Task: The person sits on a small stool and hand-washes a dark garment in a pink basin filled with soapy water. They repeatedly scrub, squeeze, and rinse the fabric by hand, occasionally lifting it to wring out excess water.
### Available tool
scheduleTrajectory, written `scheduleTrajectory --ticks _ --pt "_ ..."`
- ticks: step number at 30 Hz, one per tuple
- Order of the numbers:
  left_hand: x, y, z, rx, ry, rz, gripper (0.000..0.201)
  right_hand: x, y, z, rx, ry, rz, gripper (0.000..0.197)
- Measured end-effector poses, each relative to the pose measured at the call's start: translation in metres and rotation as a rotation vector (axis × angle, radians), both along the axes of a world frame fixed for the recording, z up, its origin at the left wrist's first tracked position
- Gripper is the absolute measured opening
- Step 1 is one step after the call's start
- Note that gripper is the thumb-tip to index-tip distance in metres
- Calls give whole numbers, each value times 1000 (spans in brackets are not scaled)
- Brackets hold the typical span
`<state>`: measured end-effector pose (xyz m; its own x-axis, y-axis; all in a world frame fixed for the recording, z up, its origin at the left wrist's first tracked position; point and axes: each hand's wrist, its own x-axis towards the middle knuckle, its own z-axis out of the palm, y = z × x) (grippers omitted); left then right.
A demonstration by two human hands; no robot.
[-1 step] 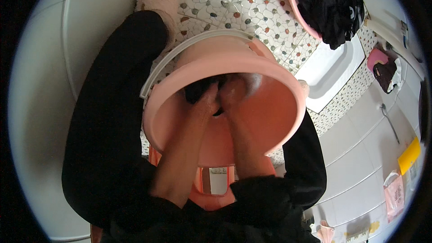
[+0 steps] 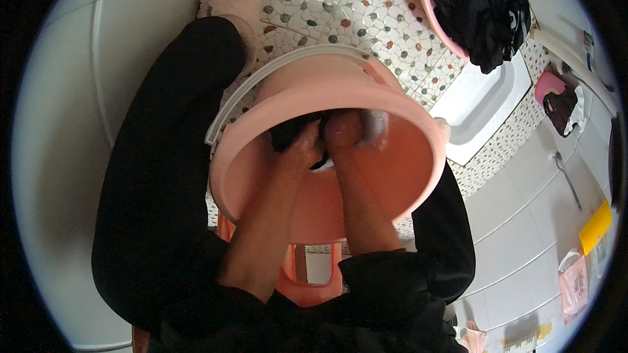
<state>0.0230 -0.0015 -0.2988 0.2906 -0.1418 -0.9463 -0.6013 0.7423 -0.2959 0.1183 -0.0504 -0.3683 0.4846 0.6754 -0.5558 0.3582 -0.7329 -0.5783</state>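
Observation:
Both my hands are down inside a tilted pink bucket (image 2: 405, 176) with a white carry handle (image 2: 281, 59). A wet-looking black cloth (image 2: 285, 133) lies deep in it, mostly in shadow. My left hand (image 2: 307, 140) is closed on the cloth, its fingers pointing away from me. Close beside it, my right hand (image 2: 343, 131) is bunched up like a fist against the cloth. Its fingertips are hidden and slightly blurred. Something whitish, perhaps suds, shows just below the hands.
A pink basin (image 2: 426, 0) heaped with black clothes (image 2: 481, 10) stands at far right. Nearer lies a white squat toilet pan (image 2: 481, 108) set in the pebble-patterned floor (image 2: 320, 6). An orange-red plastic stool (image 2: 311, 293) is below the bucket. My legs flank the bucket.
My right hand has shifted slightly, coming a little nearer and turning more fist-like. The bucket has tipped or slid very slightly. A bit more white shows below the hands.

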Motion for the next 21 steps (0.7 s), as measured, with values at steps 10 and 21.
scheduleTrajectory --ticks 10,21 --pt "-10 -15 -13 70 -17 33 57 -49 41 89 26 -508 391 30" --pt "-21 -36 -38 180 -99 -84 48 -54 41 82 -344 -96 277 29"
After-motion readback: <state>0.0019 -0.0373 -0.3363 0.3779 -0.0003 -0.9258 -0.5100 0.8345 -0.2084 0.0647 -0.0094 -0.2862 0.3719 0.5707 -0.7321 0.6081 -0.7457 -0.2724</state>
